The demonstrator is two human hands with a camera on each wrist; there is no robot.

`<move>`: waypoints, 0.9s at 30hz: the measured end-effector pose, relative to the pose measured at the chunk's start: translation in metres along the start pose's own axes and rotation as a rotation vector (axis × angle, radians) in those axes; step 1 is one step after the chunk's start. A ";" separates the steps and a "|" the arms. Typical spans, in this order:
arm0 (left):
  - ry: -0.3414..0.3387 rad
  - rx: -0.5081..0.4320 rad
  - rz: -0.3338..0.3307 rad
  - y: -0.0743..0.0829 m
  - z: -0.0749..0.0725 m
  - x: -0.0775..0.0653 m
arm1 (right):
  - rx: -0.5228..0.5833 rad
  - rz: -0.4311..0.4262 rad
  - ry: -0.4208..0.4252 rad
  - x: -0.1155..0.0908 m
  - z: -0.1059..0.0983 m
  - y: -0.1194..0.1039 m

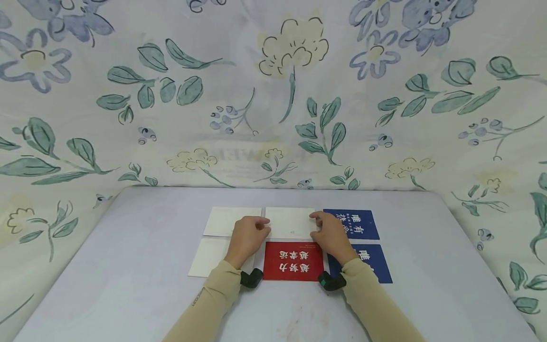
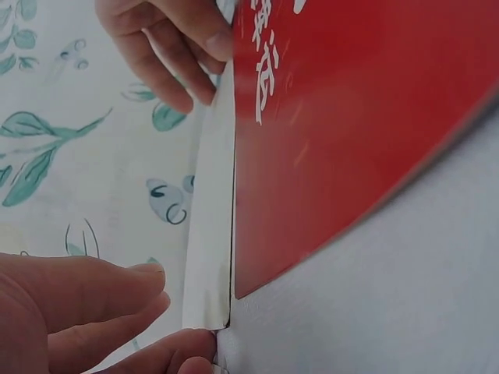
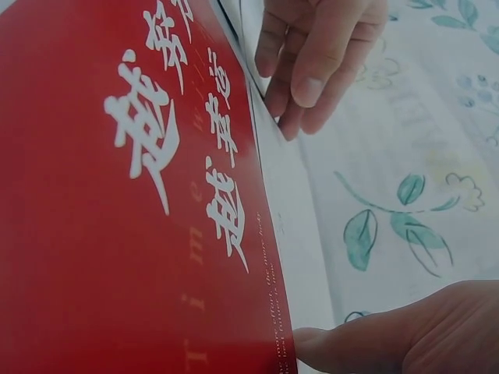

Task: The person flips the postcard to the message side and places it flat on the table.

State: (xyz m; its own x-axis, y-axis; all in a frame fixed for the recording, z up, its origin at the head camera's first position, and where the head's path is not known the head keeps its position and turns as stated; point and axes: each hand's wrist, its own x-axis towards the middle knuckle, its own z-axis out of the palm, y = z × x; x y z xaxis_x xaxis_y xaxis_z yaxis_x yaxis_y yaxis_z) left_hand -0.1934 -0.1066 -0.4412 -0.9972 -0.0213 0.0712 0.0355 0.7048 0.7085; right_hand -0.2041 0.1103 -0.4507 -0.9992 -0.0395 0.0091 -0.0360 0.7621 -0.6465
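Observation:
A white booklet or card [image 1: 290,223] lies flat in the middle of the back row, just behind a red one [image 1: 294,261] with white lettering. By its left edge is my left hand [image 1: 249,237], with fingers loosely bent; in the left wrist view a lower finger touches the corner of the white one [image 2: 209,234]. My right hand [image 1: 333,237] is at the right edge, its thumb and forefinger apart. In the right wrist view, the right thumb [image 3: 320,347] rests near the border between the red [image 3: 93,249] and white pieces. Neither hand grips anything visible.
Two white pieces, one at the back [image 1: 226,221] and one in front [image 1: 207,259], lie at left. On the right are two dark blue ones, back [image 1: 369,227] and front [image 1: 378,263], partly under my right arm. A floral cloth [image 1: 273,118] hangs behind the white table [image 1: 128,266].

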 end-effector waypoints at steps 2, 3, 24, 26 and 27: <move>-0.001 -0.002 -0.001 0.000 -0.001 0.000 | 0.002 0.003 -0.003 0.000 0.000 0.000; -0.002 -0.003 -0.002 0.001 -0.001 0.000 | 0.002 0.004 -0.005 0.000 0.000 0.000; 0.003 -0.018 -0.015 0.002 -0.001 -0.001 | 0.023 -0.011 -0.010 0.001 0.000 0.002; 0.010 -0.018 -0.010 0.002 -0.002 -0.001 | 0.036 -0.019 0.001 0.001 -0.001 0.002; 0.014 -0.015 -0.002 0.002 -0.003 -0.001 | 0.042 -0.024 0.009 0.000 -0.002 0.001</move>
State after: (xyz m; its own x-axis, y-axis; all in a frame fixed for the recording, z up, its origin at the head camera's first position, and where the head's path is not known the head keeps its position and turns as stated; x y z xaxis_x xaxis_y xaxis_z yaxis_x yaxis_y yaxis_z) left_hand -0.1918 -0.1071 -0.4378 -0.9963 -0.0328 0.0798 0.0348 0.6943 0.7188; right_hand -0.2047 0.1123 -0.4503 -0.9982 -0.0513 0.0318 -0.0593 0.7331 -0.6775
